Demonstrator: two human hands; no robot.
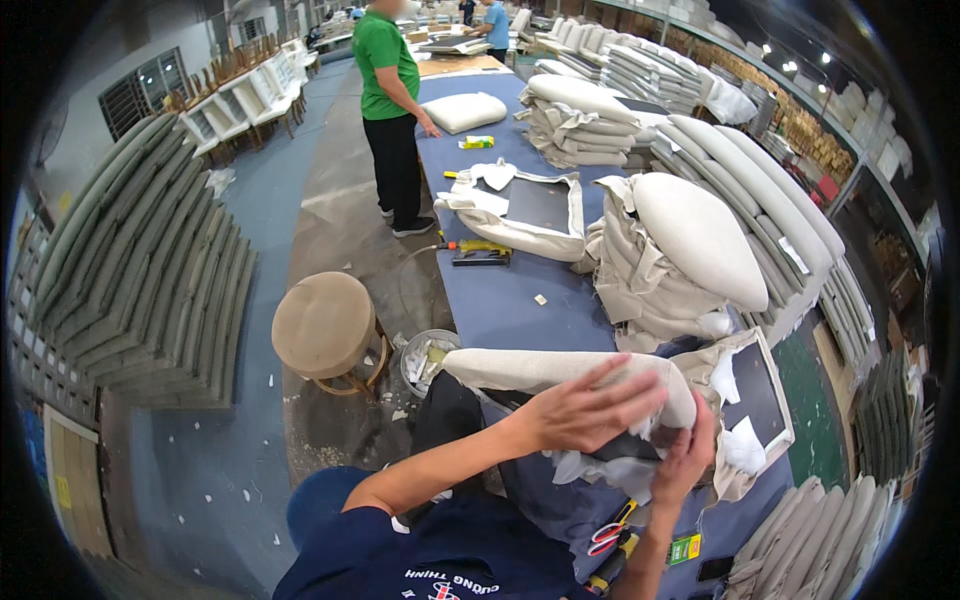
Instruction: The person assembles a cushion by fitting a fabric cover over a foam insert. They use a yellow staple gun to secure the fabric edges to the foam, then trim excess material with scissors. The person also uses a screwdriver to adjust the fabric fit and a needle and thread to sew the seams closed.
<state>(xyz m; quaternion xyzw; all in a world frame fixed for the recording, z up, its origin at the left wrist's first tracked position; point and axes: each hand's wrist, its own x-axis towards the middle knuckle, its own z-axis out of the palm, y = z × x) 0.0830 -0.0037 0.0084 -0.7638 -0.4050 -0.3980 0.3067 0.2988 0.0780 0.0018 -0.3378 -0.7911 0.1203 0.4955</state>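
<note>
A beige fabric-covered seat cushion (540, 366) stands tilted on its edge in front of me, its dark underside partly showing. Flat across its upper right part lies my left hand (600, 408), slightly blurred, fingers stretched out. My right hand (688, 452) grips the cushion's right corner, the fingers bent round the fabric edge. Loose whitish lining (600, 470) hangs below the corner. Beside my right forearm are red-handled scissors (604, 540) and a yellow-and-black tool (612, 568), partly hidden by the arm.
A half-covered seat panel (757, 400) lies to the right. Farther up the blue table are a yellow staple gun (482, 250), another panel (545, 205) and piled cushions (700, 240). At left stand a round stool (325, 325), a scrap bucket (428, 362) and a person in green (388, 90).
</note>
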